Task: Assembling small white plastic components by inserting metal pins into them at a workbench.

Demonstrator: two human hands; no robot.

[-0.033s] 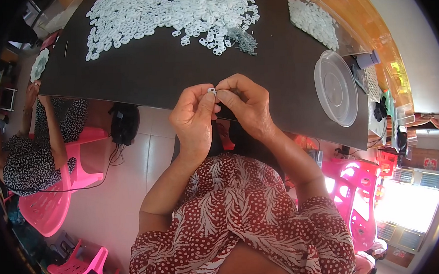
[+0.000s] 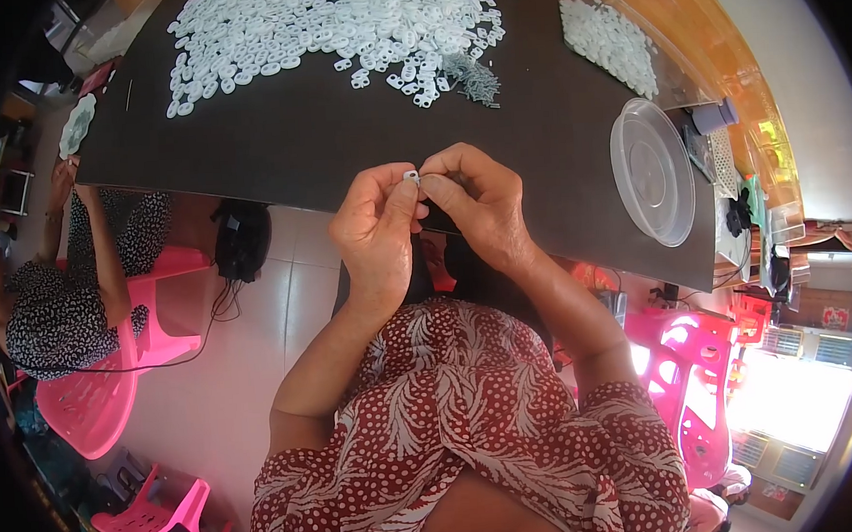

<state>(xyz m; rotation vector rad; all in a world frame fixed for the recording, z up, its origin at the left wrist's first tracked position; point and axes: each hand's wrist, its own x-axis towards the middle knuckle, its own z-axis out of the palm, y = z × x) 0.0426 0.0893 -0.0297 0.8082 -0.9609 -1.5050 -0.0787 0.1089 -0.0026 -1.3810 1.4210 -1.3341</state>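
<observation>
1. White, small and dark-holed: the piece [image 2: 410,176] sits between the fingertips, above the near edge of the table.
2. Left hand [image 2: 376,235]: thumb and forefinger pinched on the piece; other fingers curled beneath.
3. Right hand [image 2: 481,205]: thumb and forefinger closed together at the piece's right side. Whether anything thin lies between them cannot be told; the tips hide it.
4. Handling note (judgement): left pinch best kept firm and low on the body, so the hole faces the right fingertips. Right side should press straight and lightly; a skewed push could twist so small a part out of the grip.
5. Table edge [image 2: 201,193]: runs just by the hands, floor beyond it on the person's side. A dropped part could fall off here; working slightly farther over the top seems safer.
6. Forward: a band of dark tabletop [image 2: 275,149] separates hands from piles, giving room for a straight reach.
7. Beyond it: white oval rings [image 2: 231,45], two-holed white pieces [image 2: 414,35], and a heap of thin grey pins [image 2: 474,80] at their near right corner, touching some pieces.
8. Right: clear round lid [image 2: 652,172] near the table's right side; a wide elbow swing could meet it.
</observation>
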